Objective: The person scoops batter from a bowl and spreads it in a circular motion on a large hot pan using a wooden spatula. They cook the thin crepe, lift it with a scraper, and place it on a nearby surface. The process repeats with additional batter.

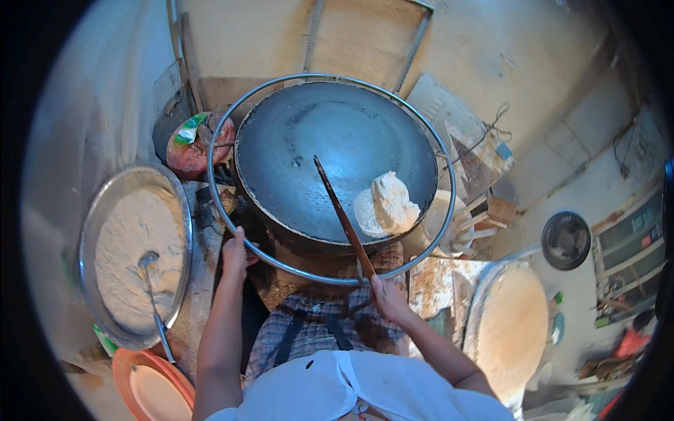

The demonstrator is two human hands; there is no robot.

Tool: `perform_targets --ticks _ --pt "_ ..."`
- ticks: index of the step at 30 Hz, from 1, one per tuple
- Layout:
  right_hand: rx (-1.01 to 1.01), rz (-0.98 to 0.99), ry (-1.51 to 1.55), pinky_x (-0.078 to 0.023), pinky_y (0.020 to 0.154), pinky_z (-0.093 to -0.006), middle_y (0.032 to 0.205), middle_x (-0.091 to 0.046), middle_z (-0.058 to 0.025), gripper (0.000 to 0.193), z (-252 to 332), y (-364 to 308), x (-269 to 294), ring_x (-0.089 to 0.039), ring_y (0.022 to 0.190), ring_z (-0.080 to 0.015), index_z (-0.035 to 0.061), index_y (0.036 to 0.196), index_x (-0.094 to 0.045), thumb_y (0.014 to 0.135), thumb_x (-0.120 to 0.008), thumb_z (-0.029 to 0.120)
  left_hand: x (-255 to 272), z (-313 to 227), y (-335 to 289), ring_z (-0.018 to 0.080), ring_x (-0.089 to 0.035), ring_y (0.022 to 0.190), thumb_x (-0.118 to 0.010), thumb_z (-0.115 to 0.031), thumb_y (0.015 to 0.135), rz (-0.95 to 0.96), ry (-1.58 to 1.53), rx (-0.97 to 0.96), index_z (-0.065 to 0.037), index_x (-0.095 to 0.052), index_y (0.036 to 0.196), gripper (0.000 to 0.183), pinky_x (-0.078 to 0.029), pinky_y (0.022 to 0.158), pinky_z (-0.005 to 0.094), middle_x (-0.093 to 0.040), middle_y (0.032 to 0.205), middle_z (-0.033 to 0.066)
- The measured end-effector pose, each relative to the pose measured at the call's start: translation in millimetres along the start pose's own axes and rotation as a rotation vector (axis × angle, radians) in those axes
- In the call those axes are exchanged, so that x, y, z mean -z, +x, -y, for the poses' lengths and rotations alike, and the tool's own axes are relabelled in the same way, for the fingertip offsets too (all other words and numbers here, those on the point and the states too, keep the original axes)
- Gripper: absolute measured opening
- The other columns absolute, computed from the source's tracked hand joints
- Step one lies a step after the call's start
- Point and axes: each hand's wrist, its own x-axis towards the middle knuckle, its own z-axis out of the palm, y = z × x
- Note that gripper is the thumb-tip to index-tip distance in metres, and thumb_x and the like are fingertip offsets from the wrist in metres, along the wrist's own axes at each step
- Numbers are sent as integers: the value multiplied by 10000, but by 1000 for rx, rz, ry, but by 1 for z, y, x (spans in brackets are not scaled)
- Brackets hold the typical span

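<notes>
A large round dark griddle (330, 147) lies in front of me, encircled by a grey metal ring (451, 175). My left hand (237, 255) is closed on the near left part of this ring. In my right hand (387, 297) is a long, thin brown wooden spatula (342, 217); its tapered tip reaches over the middle of the griddle. A lump of pale dough or thick batter (393, 203) sits on the griddle's near right side, with a flatter smear at its left. The spatula's blade is apart from that lump.
To the left stands a wide metal basin (88, 259) of pale batter with a ladle (151, 281) in it. Below it are orange basins (126, 365). A stack of round pale flatbreads (509, 323) stands at right. A red bucket (186, 156) and fan (566, 240) flank the griddle.
</notes>
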Motion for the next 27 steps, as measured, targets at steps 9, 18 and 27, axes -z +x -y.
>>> perform_targets --ticks 9,18,27 --pt "-272 -114 19 -453 678 -435 655 -568 -180 617 -20 26 24 -589 678 -308 -24 804 -561 997 -245 470 -46 40 -3 221 -495 333 -540 -183 941 -174 -203 -164 24 -461 748 294 -429 360 358 -447 459 76" --pt "-13 -193 -236 -470 619 -470 671 -571 -269 588 -47 65 46 -587 688 -421 -32 820 -553 1010 -232 421 -2 -5 53 174 -489 375 -535 -361 949 -235 38 -193 44 -527 896 408 -422 353 312 -479 505 57" --pt "-421 -67 -50 -464 669 -479 860 -586 -270 385 -30 88 67 -574 779 -442 -62 931 -510 997 -309 260 -24 14 14 181 -549 423 -494 -352 963 -132 -108 -182 11 -491 951 363 -448 384 302 -548 592 88"
